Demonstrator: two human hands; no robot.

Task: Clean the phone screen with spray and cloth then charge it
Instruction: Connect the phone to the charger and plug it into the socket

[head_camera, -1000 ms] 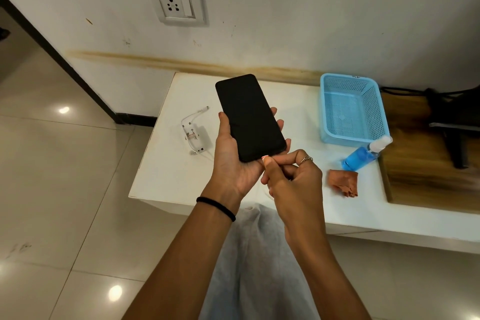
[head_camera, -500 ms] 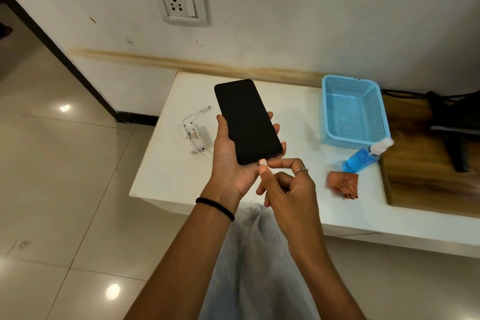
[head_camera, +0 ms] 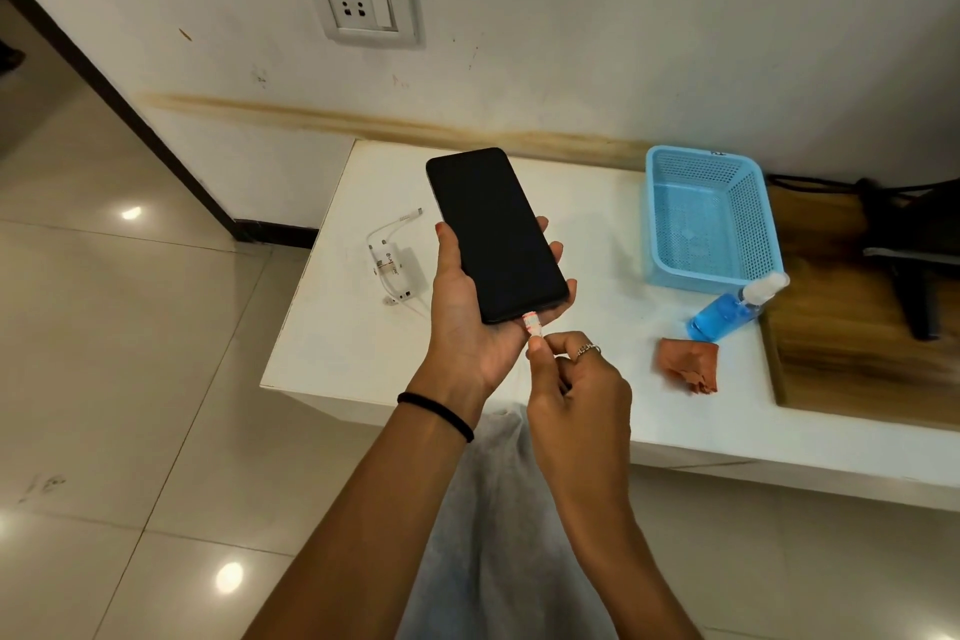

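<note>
Over white table, mid-frame: left hand gripping phone, right hand pinching cable plug at port; charging step, likely pushing home next.

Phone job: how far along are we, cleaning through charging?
Cleaning looks finished: the blue spray bottle and crumpled orange cloth lie set aside on the white table. In hand: the left hand holds the black phone while the right hand pinches the white cable plug at its bottom port. Left: the white charger adapter isn't in the wall socket.
</note>
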